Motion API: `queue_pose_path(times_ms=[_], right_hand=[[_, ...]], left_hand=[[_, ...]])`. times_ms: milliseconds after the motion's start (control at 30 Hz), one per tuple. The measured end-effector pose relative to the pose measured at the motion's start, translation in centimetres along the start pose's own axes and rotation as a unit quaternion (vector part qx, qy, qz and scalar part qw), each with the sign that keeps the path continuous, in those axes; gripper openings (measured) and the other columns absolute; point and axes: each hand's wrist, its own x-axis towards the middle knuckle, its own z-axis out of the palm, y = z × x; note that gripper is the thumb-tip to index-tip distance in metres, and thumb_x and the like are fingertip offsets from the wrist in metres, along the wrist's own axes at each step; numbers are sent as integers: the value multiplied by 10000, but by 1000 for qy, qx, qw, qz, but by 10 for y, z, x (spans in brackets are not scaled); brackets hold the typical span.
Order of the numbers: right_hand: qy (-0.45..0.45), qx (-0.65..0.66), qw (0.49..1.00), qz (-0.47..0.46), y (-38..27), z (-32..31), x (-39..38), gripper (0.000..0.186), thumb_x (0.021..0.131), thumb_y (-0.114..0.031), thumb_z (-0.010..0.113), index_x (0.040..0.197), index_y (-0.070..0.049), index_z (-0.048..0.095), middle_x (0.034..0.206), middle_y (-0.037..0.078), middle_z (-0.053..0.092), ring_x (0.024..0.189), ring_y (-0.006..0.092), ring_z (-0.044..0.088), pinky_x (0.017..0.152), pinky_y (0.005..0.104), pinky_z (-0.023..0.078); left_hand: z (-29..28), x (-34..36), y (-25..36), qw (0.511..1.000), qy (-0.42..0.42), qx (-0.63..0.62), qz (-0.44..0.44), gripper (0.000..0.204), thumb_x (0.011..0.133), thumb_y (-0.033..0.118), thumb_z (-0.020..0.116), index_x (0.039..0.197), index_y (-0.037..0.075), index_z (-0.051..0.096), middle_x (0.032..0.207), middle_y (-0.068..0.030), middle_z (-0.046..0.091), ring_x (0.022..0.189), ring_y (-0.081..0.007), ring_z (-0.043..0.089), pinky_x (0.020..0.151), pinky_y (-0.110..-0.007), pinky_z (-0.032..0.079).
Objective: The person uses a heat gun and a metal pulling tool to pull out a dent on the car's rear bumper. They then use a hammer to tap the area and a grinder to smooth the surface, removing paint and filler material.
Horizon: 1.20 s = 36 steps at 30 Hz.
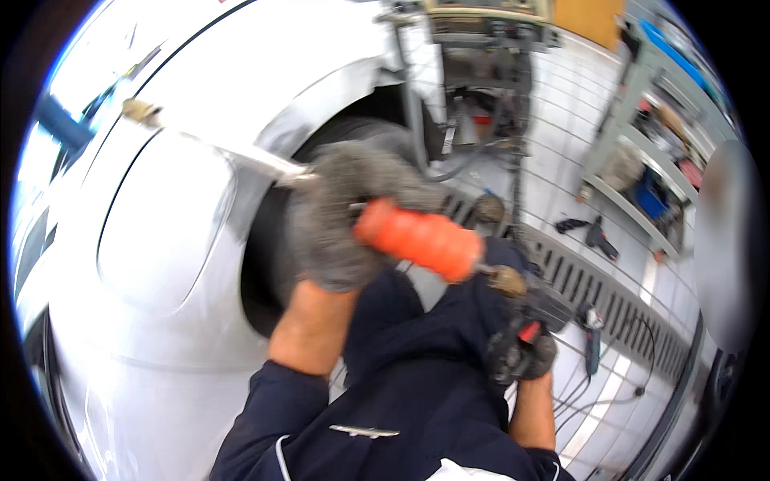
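Observation:
My left hand (341, 212), in a grey work glove, is closed round the metal rod of what looks like a slide hammer, beside its ribbed orange grip (421, 240). The rod (253, 159) slants across a white car's rear side, with a tan end piece (142, 112) near the fuel flap (168, 216). Another tan piece (508, 280) sits past the orange grip, above my legs. Lower right, my gloved right hand (541, 357) is closed on a black tool with a red part (529, 331); its kind is unclear. Motion blurs the left hand and rod.
The car's wheel arch (265, 264) opens beside my left forearm. A metal floor grating (553, 264) crosses the tiles. A corded power tool (592, 329) and its cable lie right of it. A grey shelf rack (642, 204) stands far right; an equipment stand (485, 76) is ahead.

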Motion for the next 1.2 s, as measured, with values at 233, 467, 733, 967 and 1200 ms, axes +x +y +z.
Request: queue_pose_path(times_ms=[233, 467, 733, 967, 1200], right_hand=[[197, -111, 966, -125, 6, -50, -69, 614, 810, -236, 790, 1335, -33, 542, 1068, 136, 678, 663, 291, 679, 581, 394, 571], [215, -129, 964, -84, -6, -79, -94, 664, 782, -251, 819, 1344, -31, 540, 1048, 134, 691, 667, 282, 687, 584, 383, 582], [181, -154, 971, 33, -30, -93, -97, 722, 750, -267, 852, 1355, -29, 537, 1024, 131, 705, 672, 272, 698, 589, 372, 594], [100, 43, 992, 67, -15, -93, -72, 657, 745, -169, 820, 1298, 57, 547, 868, 209, 706, 659, 338, 704, 603, 451, 594], [-74, 81, 986, 121, 24, -123, -102, 532, 911, -651, 528, 904, -121, 570, 552, 66, 533, 400, 244, 480, 401, 397, 368]], left_hand=[[-2, -59, -62, 991, 28, -123, -42, 303, 1010, 274, 638, 942, -19, 600, 875, -137, 659, 808, -232, 665, 756, -371, 573], [-3, -99, -110, 979, 69, -167, -99, 288, 979, 287, 676, 965, 4, 628, 920, -150, 637, 927, -276, 651, 855, -459, 547], [-26, -105, -142, 976, 22, -217, -19, 175, 996, 196, 634, 974, 24, 648, 925, -133, 647, 866, -284, 653, 822, -508, 556], [-18, -91, -138, 974, 3, -207, -95, 350, 996, 360, 619, 858, 38, 618, 868, -132, 656, 805, -267, 632, 806, -503, 518], [9, -124, -154, 979, 9, -113, -167, 106, 976, 120, 628, 1018, 23, 622, 999, -172, 650, 940, -299, 652, 829, -459, 542]])
